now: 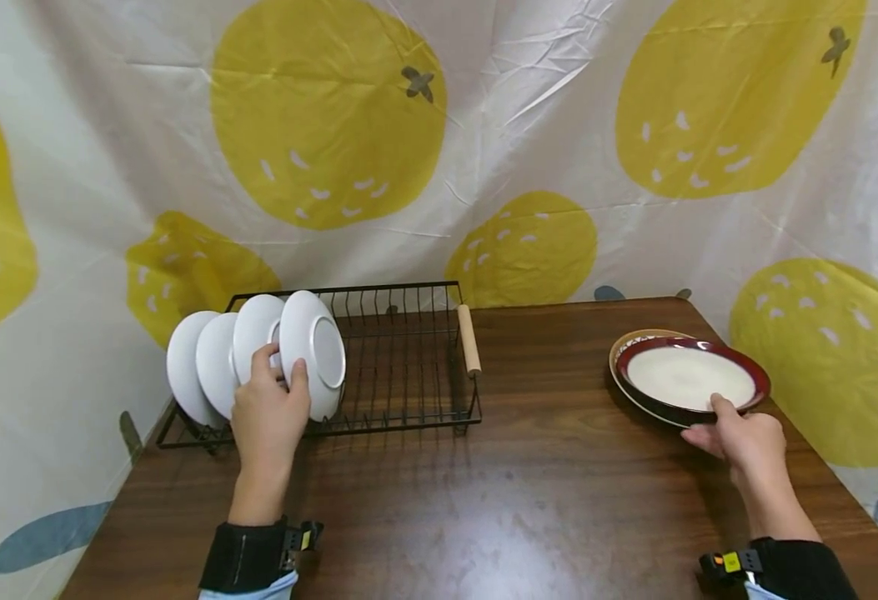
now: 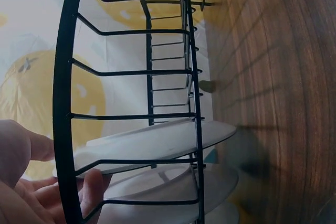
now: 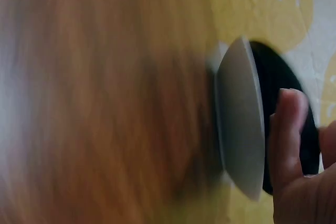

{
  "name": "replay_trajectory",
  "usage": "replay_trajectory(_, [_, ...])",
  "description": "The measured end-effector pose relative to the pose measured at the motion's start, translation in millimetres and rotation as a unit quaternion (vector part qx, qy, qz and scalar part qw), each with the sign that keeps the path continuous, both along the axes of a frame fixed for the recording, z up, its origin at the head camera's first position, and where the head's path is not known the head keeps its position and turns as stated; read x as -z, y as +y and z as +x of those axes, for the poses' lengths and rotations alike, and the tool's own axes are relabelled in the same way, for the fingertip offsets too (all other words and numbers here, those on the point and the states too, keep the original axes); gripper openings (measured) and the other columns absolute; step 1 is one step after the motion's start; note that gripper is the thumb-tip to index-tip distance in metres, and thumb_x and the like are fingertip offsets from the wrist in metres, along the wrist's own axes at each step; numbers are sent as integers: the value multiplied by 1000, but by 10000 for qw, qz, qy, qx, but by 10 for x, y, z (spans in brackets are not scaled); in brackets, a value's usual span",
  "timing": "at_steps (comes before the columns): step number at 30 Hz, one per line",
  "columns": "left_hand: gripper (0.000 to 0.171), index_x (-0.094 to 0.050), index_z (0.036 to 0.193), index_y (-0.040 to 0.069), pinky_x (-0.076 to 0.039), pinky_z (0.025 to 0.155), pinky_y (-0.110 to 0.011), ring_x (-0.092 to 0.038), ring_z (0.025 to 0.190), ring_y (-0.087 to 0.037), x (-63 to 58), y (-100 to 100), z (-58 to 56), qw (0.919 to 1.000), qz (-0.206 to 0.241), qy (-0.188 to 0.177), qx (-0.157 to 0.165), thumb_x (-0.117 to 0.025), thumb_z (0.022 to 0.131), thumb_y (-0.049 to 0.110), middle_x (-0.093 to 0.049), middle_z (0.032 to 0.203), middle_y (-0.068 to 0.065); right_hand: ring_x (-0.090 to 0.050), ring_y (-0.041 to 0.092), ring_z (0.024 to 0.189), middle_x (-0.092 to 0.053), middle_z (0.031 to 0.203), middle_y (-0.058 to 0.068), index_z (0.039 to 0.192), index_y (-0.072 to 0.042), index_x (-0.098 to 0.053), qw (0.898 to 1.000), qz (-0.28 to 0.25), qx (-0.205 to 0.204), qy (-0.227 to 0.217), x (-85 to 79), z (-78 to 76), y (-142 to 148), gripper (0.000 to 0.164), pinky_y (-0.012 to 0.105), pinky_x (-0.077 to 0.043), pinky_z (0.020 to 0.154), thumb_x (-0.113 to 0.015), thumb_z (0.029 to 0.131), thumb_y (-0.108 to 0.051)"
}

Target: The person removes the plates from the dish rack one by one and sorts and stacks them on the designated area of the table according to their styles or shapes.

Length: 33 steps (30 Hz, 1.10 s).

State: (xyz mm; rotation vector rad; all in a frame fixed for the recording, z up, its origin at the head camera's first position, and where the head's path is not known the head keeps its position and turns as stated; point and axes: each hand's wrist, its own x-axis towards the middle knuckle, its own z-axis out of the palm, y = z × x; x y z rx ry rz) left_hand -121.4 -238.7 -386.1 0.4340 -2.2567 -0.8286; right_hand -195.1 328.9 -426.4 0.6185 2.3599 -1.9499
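My left hand (image 1: 269,421) grips the rightmost white plate (image 1: 328,354) in the black wire dish rack (image 1: 401,432). Thumb and fingers lie on either side of that plate, which stands on edge among the wires. Several more white plates (image 1: 187,371) lean in a row to its left. Over at the right, my right hand (image 1: 752,446) pinches the near rim of a plate with a cream middle and dark red rim (image 1: 689,379), thumb on top and fingers below. Beneath it sits a tan-rimmed plate (image 1: 643,335), its pale underside showing in the right wrist view.
The rack's wooden handle (image 1: 469,340) is at its right end. Everything stands on a dark brown wooden table (image 1: 514,483). A hanging cloth with yellow fruit prints (image 1: 529,250) closes off the back and both sides.
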Motion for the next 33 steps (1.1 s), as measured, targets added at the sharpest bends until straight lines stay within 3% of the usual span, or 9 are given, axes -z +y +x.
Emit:
replay_trajectory(1, [48,-57,143,2,-53,63,-63,-75,83,-50,3,-3,-1,10000,-3,-21,1,-62,106,32,-80,99,-26,-76,12,58,-74,64,2,147,21,-36,9992,390,17,-72,22,2,30,72,29,-66,65,-40,112,-42])
replay_trajectory(3, [49,-57,143,2,-53,61,-62,-75,82,-49,12,-6,2,10000,-17,-45,3,-62,106,32,-80,97,-25,-73,12,54,-70,58,-3,124,17,-55,9943,1045,114,-168,63,21,69,60,29,-64,58,-41,110,-40])
replay_trajectory(4, [49,-56,144,3,-52,61,-61,-74,81,-48,14,-6,6,10000,-18,-63,11,-62,105,32,-80,97,-24,-72,12,53,-69,57,-4,113,13,-59,9917,1263,157,-204,80,33,83,54,29,-63,55,-41,109,-37])
replay_trajectory(8, [49,-54,146,3,-52,62,-61,-75,82,-47,23,-14,17,9999,13,-144,34,-62,105,30,-80,99,-23,-67,11,51,-67,56,-5,97,6,-65,9895,1389,262,-311,128,66,80,50,29,-59,50,-43,110,-37])
replay_trajectory(13, [50,-54,146,2,-53,65,-65,-74,87,-52,29,-38,16,9999,-20,-153,21,-64,104,26,-79,102,-26,-66,14,50,-68,55,-6,98,8,-71,9878,1490,400,-201,157,40,49,69,30,-56,48,-43,110,-55])
replay_trajectory(21, [51,-55,146,2,-53,68,-67,-73,87,-53,61,-52,19,9999,-66,-85,-30,-68,102,25,-79,99,-26,-62,17,54,-63,59,1,103,10,-67,9688,2468,-220,-76,93,-20,-59,70,33,-50,51,-26,115,-46])
replay_trajectory(26, [50,-58,143,0,-55,73,-67,-74,92,-52,54,-51,17,9996,-12,-266,60,-68,102,27,-80,107,-24,-63,19,59,-63,62,3,103,10,-66,9682,2440,-532,-142,-39,34,-192,68,32,-53,56,-26,116,-43])
replay_trajectory(33, [37,-64,127,-8,-55,90,-66,-72,109,-54,7,-82,-24,9986,358,-282,268,-68,102,20,-77,116,-28,-65,19,58,-63,64,2,109,9,-65,9701,2327,-651,204,-208,47,-421,66,33,-58,56,-30,115,-46])
